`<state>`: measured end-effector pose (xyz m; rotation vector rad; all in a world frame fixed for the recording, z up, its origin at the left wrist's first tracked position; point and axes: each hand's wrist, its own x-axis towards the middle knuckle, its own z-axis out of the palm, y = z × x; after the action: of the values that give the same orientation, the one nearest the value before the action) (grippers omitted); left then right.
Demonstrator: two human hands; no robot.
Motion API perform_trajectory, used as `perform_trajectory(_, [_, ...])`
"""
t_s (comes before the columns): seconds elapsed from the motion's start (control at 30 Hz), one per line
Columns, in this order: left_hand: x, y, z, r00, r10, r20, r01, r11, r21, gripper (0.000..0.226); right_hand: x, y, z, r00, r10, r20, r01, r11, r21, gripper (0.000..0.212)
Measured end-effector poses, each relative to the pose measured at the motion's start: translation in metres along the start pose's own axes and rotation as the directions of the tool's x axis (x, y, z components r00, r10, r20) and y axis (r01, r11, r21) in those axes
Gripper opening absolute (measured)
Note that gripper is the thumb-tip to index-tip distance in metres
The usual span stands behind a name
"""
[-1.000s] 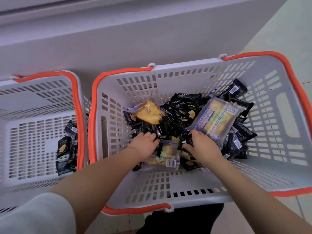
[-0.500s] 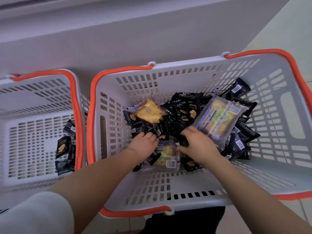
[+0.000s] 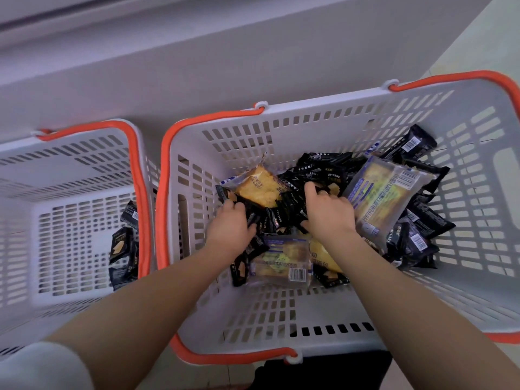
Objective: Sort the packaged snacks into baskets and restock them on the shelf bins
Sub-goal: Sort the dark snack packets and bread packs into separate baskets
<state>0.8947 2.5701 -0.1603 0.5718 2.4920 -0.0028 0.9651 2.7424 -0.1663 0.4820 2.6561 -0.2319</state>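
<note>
In the larger white slatted plastic basket with an orange rim (image 3: 323,119), at the centre of the view, both hands work in a heap of mixed snacks. The left hand (image 3: 230,229) lies at the heap's 9 o'clock edge, its fingers curled round a few small black foil snack packets (image 3: 318,175); exactly how many it holds cannot be told. The right hand (image 3: 329,212) sits at the middle of the heap, forefinger stretched toward 12 o'clock and the other fingers bent down among the black packets, seemingly pinching one. A clear-wrapped golden cake slice (image 3: 260,185) lies just beyond the left hand at 12 o'clock; a large clear bag with blue print and yellow contents (image 3: 385,198) rests at 3 o'clock of the right hand; another clear-wrapped cake with a barcode (image 3: 284,263) lies between the wrists at 6 o'clock.

The smaller white slatted basket (image 3: 84,136) at 9 o'clock holds several matching black packets (image 3: 121,246) against its right wall.

The sorting step seems to be in hand: black packets are gathered out of the mix. The next move likely calls for a firm handful, lifted clear over both orange rims and released into the left basket without dragging the clear bags along.
</note>
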Motion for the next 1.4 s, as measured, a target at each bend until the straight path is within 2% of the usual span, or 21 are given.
perform_trajectory(0.07, [0.005,0.001,0.001,0.992,-0.102,0.078,0.106,0.993,-0.054,0.050,-0.002,-0.001,0.001,1.000,0.016,0.007,-0.016,0.999,-0.030,0.058])
perform_trajectory(0.13, [0.009,0.007,0.005,0.972,-0.186,0.142,0.210,0.959,-0.188,0.058,-0.004,0.000,0.001,0.999,0.045,0.011,-0.045,0.999,-0.026,0.058])
perform_trajectory(0.23, [0.013,0.013,0.011,0.945,-0.282,0.164,0.317,0.915,-0.249,0.057,-0.007,0.012,0.002,0.993,0.108,-0.051,-0.109,0.994,-0.009,0.043])
perform_trajectory(0.3, [0.013,0.014,0.013,0.947,-0.291,0.139,0.313,0.932,-0.184,0.061,-0.008,0.021,0.004,0.987,0.126,-0.099,-0.130,0.991,-0.025,0.035])
perform_trajectory(0.37, [0.013,0.013,0.015,0.955,-0.275,0.114,0.291,0.943,-0.162,0.061,-0.009,0.027,0.005,0.990,0.099,-0.102,-0.103,0.994,-0.034,0.036])
perform_trajectory(0.5, [0.007,0.010,0.012,0.972,-0.230,0.051,0.236,0.950,-0.205,0.039,-0.006,0.025,0.010,0.998,-0.010,-0.055,0.008,0.999,-0.037,0.039])
perform_trajectory(0.63, [-0.006,0.005,-0.006,0.981,-0.193,0.006,0.188,0.947,-0.262,0.041,-0.003,0.016,0.006,0.997,-0.025,-0.079,0.020,0.998,-0.057,0.034])
perform_trajectory(0.7, [-0.015,0.003,-0.019,0.984,-0.177,-0.013,0.161,0.919,-0.359,0.043,-0.006,0.016,-0.002,0.994,0.029,-0.107,-0.025,0.999,0.035,0.031])
perform_trajectory(0.77, [-0.027,0.001,-0.034,0.989,-0.138,-0.045,0.098,0.862,-0.497,0.044,-0.011,0.018,-0.019,0.986,0.124,-0.110,-0.094,0.965,0.245,0.032])
perform_trajectory(0.87, [-0.047,0.000,-0.058,0.994,-0.075,-0.086,0.004,0.774,-0.633,0.045,-0.025,0.013,-0.054,0.985,0.151,-0.079,-0.080,0.821,0.566,0.032])
perform_trajectory(0.93, [-0.061,-0.003,-0.075,0.981,-0.081,-0.178,-0.064,0.727,-0.683,0.039,-0.037,-0.001,-0.081,0.988,0.096,-0.117,0.012,0.719,0.694,0.031])
perform_trajectory(1.0, [-0.078,-0.014,-0.095,0.941,-0.138,-0.309,-0.136,0.682,-0.719,0.026,-0.049,-0.023,-0.112,0.983,0.020,-0.181,0.120,0.676,0.727,0.031])
perform_trajectory(1.1, [-0.104,-0.046,-0.121,0.867,-0.192,-0.460,-0.225,0.673,-0.704,0.023,-0.061,-0.068,-0.154,0.967,-0.159,-0.200,0.249,0.757,0.604,0.033])
perform_trajectory(1.2, [-0.128,-0.095,-0.133,0.815,-0.259,-0.519,-0.222,0.687,-0.692,0.024,-0.069,-0.120,-0.179,0.918,-0.348,-0.188,0.396,0.790,0.469,0.031])
perform_trajectory(1.27, [-0.136,-0.127,-0.129,0.796,-0.374,-0.476,-0.140,0.651,-0.746,0.023,-0.071,-0.153,-0.182,0.874,-0.429,-0.229,0.486,0.758,0.434,0.031])
perform_trajectory(1.33, [-0.144,-0.160,-0.117,0.798,-0.496,-0.343,0.007,0.576,-0.817,0.024,-0.074,-0.193,-0.173,0.836,-0.486,-0.254,0.549,0.730,0.408,0.031])
perform_trajectory(1.4, [-0.150,-0.188,-0.097,0.805,-0.554,-0.213,0.125,0.509,-0.852,0.031,-0.077,-0.233,-0.152,0.833,-0.518,-0.195,0.551,0.745,0.375,0.032])
